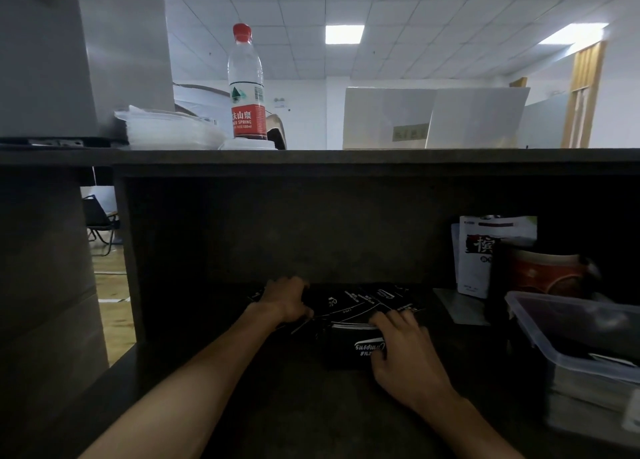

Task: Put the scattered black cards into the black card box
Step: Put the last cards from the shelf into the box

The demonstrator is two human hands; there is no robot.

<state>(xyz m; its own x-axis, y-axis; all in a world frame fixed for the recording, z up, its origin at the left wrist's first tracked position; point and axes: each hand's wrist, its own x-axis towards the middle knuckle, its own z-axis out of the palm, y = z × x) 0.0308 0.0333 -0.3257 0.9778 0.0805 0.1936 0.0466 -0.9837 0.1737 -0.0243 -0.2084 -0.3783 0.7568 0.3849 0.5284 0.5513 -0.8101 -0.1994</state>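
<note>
- Cards (360, 303), thin, glossy black with white print, lie fanned across the dark matte desk surface (277, 406), far of both hands.
- Left hand (285, 299) lies curled on the left cards; whether it grips any I cannot tell.
- Right hand (403, 351) clasps the rectangular black card box (349, 349), fingers over its open far edge.
- Clear plastic container (571, 327) sits right.

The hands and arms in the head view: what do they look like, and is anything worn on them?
Both arms are bare from the lower edge of the picture up to the wrists; no sleeves show. The left hand and the right hand wear no gloves. No watch, bracelet or ring can be made out, though the light is dim. The nails appear short.
</note>
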